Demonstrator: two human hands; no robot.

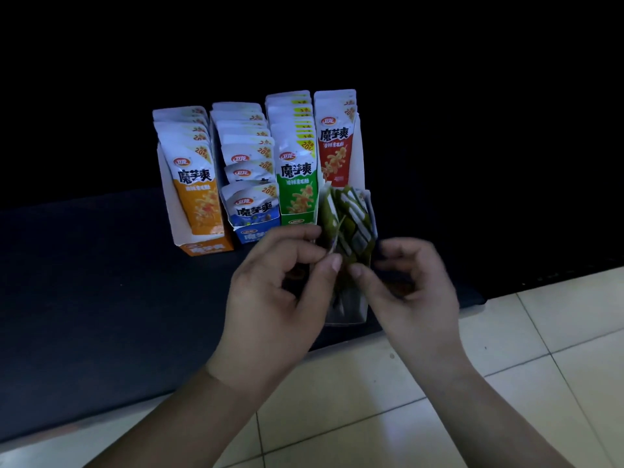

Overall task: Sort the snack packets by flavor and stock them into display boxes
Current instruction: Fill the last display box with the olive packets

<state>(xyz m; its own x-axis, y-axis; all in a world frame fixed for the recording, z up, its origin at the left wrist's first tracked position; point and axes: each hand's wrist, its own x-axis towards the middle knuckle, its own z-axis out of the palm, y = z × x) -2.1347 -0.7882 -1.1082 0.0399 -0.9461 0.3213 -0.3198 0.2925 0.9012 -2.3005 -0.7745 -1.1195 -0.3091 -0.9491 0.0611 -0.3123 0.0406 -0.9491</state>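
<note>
Four display boxes in a row on dark mat (pixel 101 282), touching side by side: orange box (pixel 202 248) full of orange packets (pixel 197 184), blue box (pixel 253 234) with blue packets (pixel 251 204) slumped forward, green box (pixel 299 219) packed with green packets (pixel 297 177), red box (pixel 360 153) holding red packets (pixel 336 153).

In front, a white box (pixel 358 312) near the mat edge, stuffed with dark green packets (pixel 347 217).

Left hand (pixel 273 292) pinching one packet edge – thumb and forefinger.

Right hand (pixel 412 285) curled, thumb tip against the same bunch.

Tiled floor (pixel 506 366) open on the near side; mat open to the left.
</note>
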